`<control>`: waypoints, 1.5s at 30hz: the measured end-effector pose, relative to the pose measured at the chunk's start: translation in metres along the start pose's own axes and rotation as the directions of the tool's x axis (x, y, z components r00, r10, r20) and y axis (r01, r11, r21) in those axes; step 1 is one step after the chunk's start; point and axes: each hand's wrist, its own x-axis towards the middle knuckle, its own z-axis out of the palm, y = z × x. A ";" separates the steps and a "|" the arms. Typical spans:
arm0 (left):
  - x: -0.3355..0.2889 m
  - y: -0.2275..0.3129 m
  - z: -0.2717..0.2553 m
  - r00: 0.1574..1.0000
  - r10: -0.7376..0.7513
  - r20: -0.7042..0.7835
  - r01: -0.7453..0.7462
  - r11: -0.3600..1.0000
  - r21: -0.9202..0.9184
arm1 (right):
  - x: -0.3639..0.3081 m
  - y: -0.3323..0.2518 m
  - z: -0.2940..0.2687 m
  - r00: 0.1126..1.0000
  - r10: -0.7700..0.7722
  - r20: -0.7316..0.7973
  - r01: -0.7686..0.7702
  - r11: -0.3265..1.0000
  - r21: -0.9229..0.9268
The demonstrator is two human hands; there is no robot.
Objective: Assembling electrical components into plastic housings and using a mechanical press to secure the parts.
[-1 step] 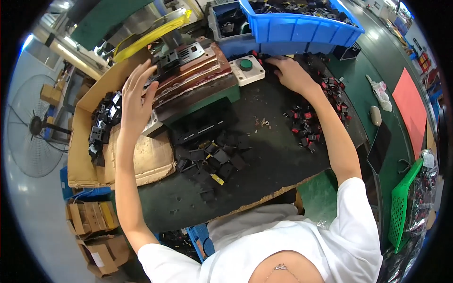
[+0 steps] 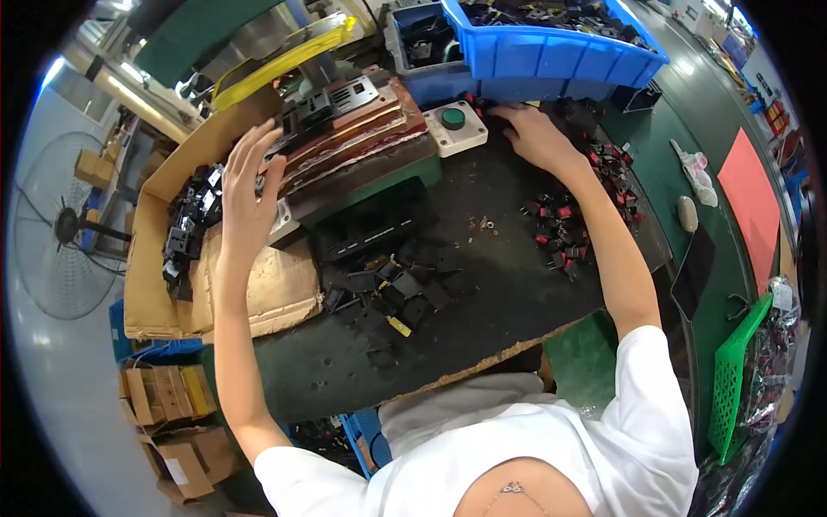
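My left hand (image 2: 250,185) is raised beside the left end of a layered fixture (image 2: 345,138), its fingers stretched and thumb apart, with nothing visible in it. Just below it shows part of a white box (image 2: 284,226). My right hand (image 2: 541,140) reaches over the far side of the bench, fingers extended and thumb apart. Its fingertips are close to dark parts in front of the blue bin, where small detail is hard to make out. Left of those fingertips stands a white control box with a green push button (image 2: 452,118). A metal plate with slots (image 2: 355,93) rests on the fixture.
Black plastic housings (image 2: 396,293) lie heaped near the middle, red-and-black switches (image 2: 560,228) at right. A cardboard box (image 2: 159,289) holds black parts at left. A blue bin (image 2: 560,56) full of parts stands at the back. A green basket (image 2: 736,379) is far right.
The whole view has shifted very slightly. Both hands keep their places and poses.
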 end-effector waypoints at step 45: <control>-0.083 0.048 -0.015 0.812 -0.089 0.577 0.422 0.773 -0.474 | 0.007 0.003 0.000 0.988 0.113 -0.101 -0.112 0.994 0.020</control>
